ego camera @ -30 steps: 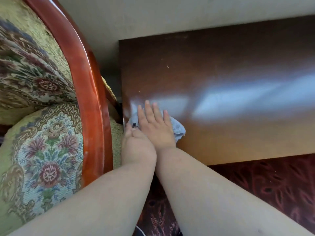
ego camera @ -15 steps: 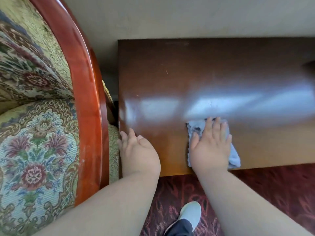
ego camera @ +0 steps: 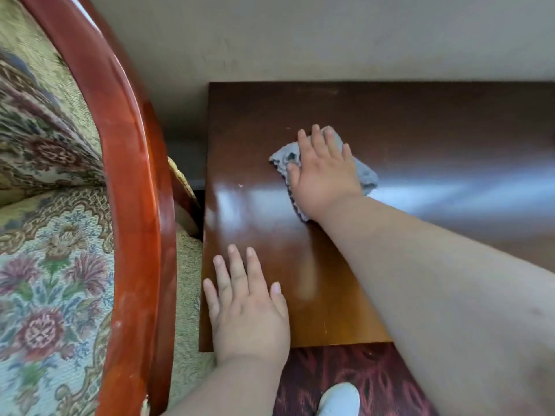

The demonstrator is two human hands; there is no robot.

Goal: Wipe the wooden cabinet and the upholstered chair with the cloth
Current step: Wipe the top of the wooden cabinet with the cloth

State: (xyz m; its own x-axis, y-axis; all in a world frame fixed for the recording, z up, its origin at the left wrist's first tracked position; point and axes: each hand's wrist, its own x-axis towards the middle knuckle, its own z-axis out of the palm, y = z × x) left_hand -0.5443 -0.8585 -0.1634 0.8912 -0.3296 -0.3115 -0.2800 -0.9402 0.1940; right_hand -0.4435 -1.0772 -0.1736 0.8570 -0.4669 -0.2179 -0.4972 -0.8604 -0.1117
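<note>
glossy brown cabinet top (ego camera: pixel 420 121); grey-blue cloth (ego camera: pixel 365 174); chair (ego camera: pixel 45 250) with red-brown wood frame, floral cream tapestry; dark red patterned carpet (ego camera: pixel 375 382); white shoe (ego camera: pixel 339 399).

Two bare hands, left hand (ego camera: pixel 246 310) and right hand (ego camera: pixel 322 175), one grey cloth (ego camera: pixel 363 175), one wooden cabinet (ego camera: pixel 420 121), one upholstered chair (ego camera: pixel 54 265), one white shoe (ego camera: pixel 339 399), one patterned carpet (ego camera: pixel 345 367)

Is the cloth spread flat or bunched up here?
Bunched: the cloth shows rumpled folds around the right hand pressing it on the cabinet top.
</note>
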